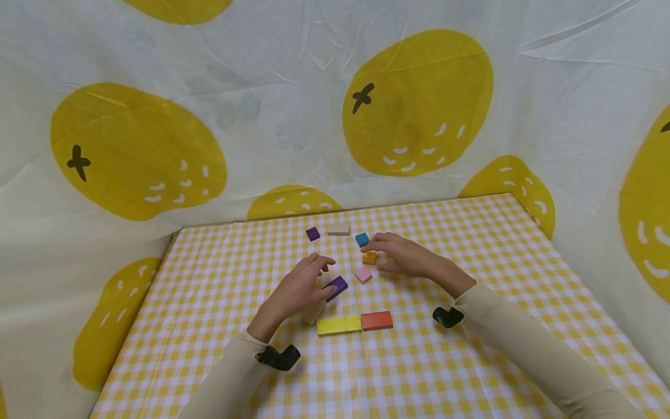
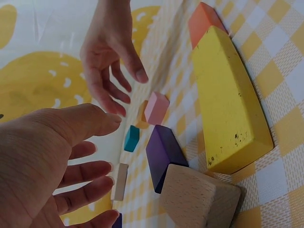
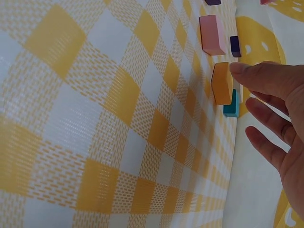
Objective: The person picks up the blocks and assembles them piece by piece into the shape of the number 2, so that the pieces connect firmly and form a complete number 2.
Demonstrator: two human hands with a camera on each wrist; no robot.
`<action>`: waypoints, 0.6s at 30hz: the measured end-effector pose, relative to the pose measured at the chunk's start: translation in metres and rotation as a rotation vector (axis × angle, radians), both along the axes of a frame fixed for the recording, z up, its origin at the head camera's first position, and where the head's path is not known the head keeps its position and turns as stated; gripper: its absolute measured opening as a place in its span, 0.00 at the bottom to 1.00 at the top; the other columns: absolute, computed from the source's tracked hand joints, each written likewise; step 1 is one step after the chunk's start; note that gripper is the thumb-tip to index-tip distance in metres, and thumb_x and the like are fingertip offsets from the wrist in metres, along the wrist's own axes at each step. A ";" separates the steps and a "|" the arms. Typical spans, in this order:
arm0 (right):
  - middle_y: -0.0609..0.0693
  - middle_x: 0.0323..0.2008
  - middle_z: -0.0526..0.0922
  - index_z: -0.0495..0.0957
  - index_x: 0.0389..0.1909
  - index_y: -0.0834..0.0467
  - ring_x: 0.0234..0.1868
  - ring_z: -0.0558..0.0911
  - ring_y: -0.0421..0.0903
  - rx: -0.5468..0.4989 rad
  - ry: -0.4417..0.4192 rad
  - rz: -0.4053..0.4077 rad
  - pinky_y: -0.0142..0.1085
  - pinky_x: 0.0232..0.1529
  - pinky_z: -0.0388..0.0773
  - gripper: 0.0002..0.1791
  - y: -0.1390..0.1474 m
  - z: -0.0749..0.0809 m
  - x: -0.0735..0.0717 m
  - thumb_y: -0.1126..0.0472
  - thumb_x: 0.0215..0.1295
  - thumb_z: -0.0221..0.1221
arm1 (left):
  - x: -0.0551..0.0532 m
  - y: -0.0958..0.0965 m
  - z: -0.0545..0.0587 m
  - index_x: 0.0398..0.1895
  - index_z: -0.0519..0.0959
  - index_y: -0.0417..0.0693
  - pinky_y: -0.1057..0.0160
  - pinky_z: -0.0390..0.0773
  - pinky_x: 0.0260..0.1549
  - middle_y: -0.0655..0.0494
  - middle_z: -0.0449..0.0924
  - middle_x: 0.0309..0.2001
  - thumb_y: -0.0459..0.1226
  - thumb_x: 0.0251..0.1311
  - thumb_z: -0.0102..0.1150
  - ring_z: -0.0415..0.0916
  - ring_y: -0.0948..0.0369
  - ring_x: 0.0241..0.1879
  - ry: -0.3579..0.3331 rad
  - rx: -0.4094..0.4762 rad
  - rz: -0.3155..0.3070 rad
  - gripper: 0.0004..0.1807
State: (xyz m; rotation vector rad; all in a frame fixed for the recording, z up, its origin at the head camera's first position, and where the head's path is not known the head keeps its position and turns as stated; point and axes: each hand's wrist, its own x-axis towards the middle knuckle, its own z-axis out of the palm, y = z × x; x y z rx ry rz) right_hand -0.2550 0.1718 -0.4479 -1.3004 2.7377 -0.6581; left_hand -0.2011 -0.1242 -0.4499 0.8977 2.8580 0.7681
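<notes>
My left hand [image 1: 298, 288] hovers over the table with its fingers loosely bent and nothing in them. Nearest to it are a long purple block [image 1: 337, 287] and a plain wooden block [image 2: 197, 197], partly hidden by the hand in the head view. On the other side, my right hand [image 1: 405, 256] is close to an orange block [image 3: 221, 83], its fingers spread and relaxed, holding nothing. Behind the orange block stands a teal block [image 1: 362, 239]; a pink block [image 1: 363, 274] lies in front of it.
Nearer to me, a long yellow block [image 1: 339, 326] lies end to end with a red-orange block [image 1: 377, 320]. Farther back are a small dark purple block [image 1: 313, 234] and a pale wooden block [image 1: 338, 230]. A checked cloth [image 1: 445, 372] covers the table; a fruit-print curtain [image 1: 293, 116] hangs behind.
</notes>
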 end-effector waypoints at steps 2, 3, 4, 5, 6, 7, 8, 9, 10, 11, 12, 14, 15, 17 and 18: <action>0.55 0.57 0.79 0.78 0.63 0.60 0.56 0.78 0.53 -0.002 -0.005 0.001 0.49 0.54 0.79 0.27 0.000 -0.001 -0.001 0.66 0.63 0.69 | -0.001 0.002 0.000 0.65 0.74 0.45 0.56 0.81 0.45 0.52 0.76 0.53 0.44 0.63 0.69 0.76 0.55 0.53 0.005 -0.006 -0.002 0.29; 0.55 0.57 0.79 0.78 0.63 0.60 0.56 0.78 0.52 0.000 -0.005 0.001 0.49 0.54 0.79 0.26 0.001 -0.001 -0.001 0.66 0.63 0.69 | -0.001 0.003 0.000 0.65 0.74 0.45 0.57 0.80 0.45 0.53 0.76 0.53 0.44 0.63 0.69 0.75 0.56 0.52 0.014 -0.011 -0.003 0.29; 0.55 0.57 0.79 0.78 0.63 0.60 0.55 0.78 0.52 0.000 -0.005 0.002 0.49 0.53 0.79 0.26 0.001 -0.002 -0.002 0.66 0.64 0.69 | -0.002 0.004 0.000 0.65 0.74 0.45 0.57 0.80 0.45 0.52 0.76 0.53 0.44 0.63 0.70 0.75 0.56 0.52 0.018 -0.010 -0.006 0.29; 0.55 0.57 0.79 0.78 0.63 0.60 0.55 0.79 0.52 0.001 0.000 0.004 0.48 0.53 0.79 0.26 0.001 -0.002 -0.003 0.66 0.63 0.69 | -0.003 0.005 0.000 0.65 0.74 0.45 0.57 0.80 0.45 0.52 0.76 0.53 0.43 0.63 0.70 0.75 0.56 0.52 0.023 -0.009 -0.009 0.29; 0.55 0.57 0.79 0.78 0.63 0.60 0.55 0.79 0.52 0.000 0.005 0.006 0.48 0.53 0.79 0.26 0.001 -0.003 -0.004 0.66 0.63 0.69 | -0.004 0.006 -0.001 0.64 0.74 0.45 0.57 0.80 0.44 0.52 0.76 0.53 0.43 0.63 0.70 0.75 0.55 0.52 0.029 -0.012 -0.013 0.29; 0.55 0.57 0.79 0.78 0.63 0.60 0.54 0.79 0.52 -0.001 0.011 0.009 0.48 0.53 0.79 0.26 0.002 -0.004 -0.004 0.66 0.63 0.69 | -0.004 0.007 -0.001 0.64 0.74 0.45 0.57 0.80 0.45 0.52 0.76 0.53 0.43 0.62 0.70 0.75 0.55 0.52 0.034 -0.013 -0.016 0.29; 0.55 0.57 0.79 0.78 0.63 0.60 0.54 0.79 0.52 -0.002 0.017 0.011 0.48 0.53 0.79 0.26 0.002 -0.004 -0.005 0.66 0.63 0.69 | -0.005 0.009 -0.001 0.64 0.75 0.45 0.57 0.80 0.44 0.52 0.76 0.53 0.43 0.62 0.71 0.75 0.55 0.52 0.038 -0.014 -0.019 0.29; 0.55 0.57 0.79 0.79 0.62 0.60 0.54 0.79 0.52 -0.005 0.021 0.014 0.48 0.53 0.79 0.25 0.002 -0.004 -0.006 0.66 0.63 0.69 | -0.006 0.010 -0.001 0.64 0.75 0.44 0.57 0.80 0.45 0.52 0.76 0.52 0.43 0.62 0.71 0.74 0.55 0.52 0.043 -0.017 -0.021 0.29; 0.55 0.56 0.79 0.79 0.62 0.60 0.55 0.79 0.52 -0.007 0.024 0.017 0.48 0.53 0.79 0.25 0.002 -0.005 -0.006 0.67 0.63 0.69 | -0.007 0.012 -0.001 0.64 0.75 0.44 0.56 0.80 0.45 0.51 0.76 0.52 0.43 0.61 0.71 0.74 0.54 0.52 0.044 -0.017 -0.024 0.30; 0.55 0.56 0.79 0.79 0.62 0.60 0.55 0.79 0.52 -0.009 0.027 0.020 0.48 0.53 0.79 0.25 0.002 -0.005 -0.007 0.66 0.63 0.69 | -0.008 0.014 -0.001 0.64 0.75 0.44 0.56 0.80 0.45 0.51 0.76 0.51 0.43 0.61 0.72 0.74 0.54 0.51 0.048 -0.024 -0.027 0.30; 0.55 0.56 0.79 0.79 0.61 0.60 0.55 0.79 0.52 -0.012 0.028 0.023 0.48 0.53 0.79 0.25 0.002 -0.005 -0.007 0.67 0.63 0.69 | -0.009 0.015 -0.001 0.64 0.75 0.44 0.57 0.80 0.45 0.52 0.76 0.51 0.44 0.60 0.72 0.74 0.54 0.51 0.055 -0.032 -0.029 0.30; 0.55 0.56 0.80 0.79 0.61 0.60 0.55 0.79 0.52 -0.018 0.029 0.026 0.48 0.54 0.79 0.25 0.002 -0.005 -0.008 0.67 0.63 0.69 | -0.011 0.019 0.000 0.64 0.75 0.43 0.57 0.80 0.45 0.51 0.76 0.50 0.44 0.60 0.73 0.74 0.54 0.51 0.065 -0.047 -0.036 0.31; 0.55 0.56 0.80 0.79 0.61 0.61 0.55 0.79 0.53 -0.021 0.032 0.028 0.49 0.54 0.79 0.25 0.002 -0.005 -0.008 0.67 0.62 0.69 | -0.012 0.021 0.000 0.64 0.75 0.44 0.57 0.80 0.45 0.51 0.77 0.50 0.44 0.59 0.73 0.74 0.54 0.50 0.070 -0.052 -0.040 0.31; 0.55 0.56 0.80 0.80 0.60 0.61 0.55 0.79 0.53 -0.027 0.045 0.033 0.49 0.54 0.79 0.25 0.001 -0.006 -0.009 0.68 0.61 0.70 | -0.013 0.024 0.001 0.63 0.75 0.44 0.57 0.80 0.44 0.50 0.77 0.50 0.44 0.59 0.73 0.74 0.53 0.50 0.076 -0.063 -0.049 0.31; 0.55 0.55 0.80 0.80 0.60 0.61 0.55 0.79 0.54 -0.028 0.055 0.037 0.49 0.54 0.79 0.25 0.001 -0.007 -0.009 0.69 0.61 0.70 | -0.013 0.025 0.001 0.63 0.75 0.44 0.56 0.80 0.43 0.50 0.77 0.50 0.44 0.59 0.73 0.74 0.53 0.51 0.074 -0.065 -0.054 0.31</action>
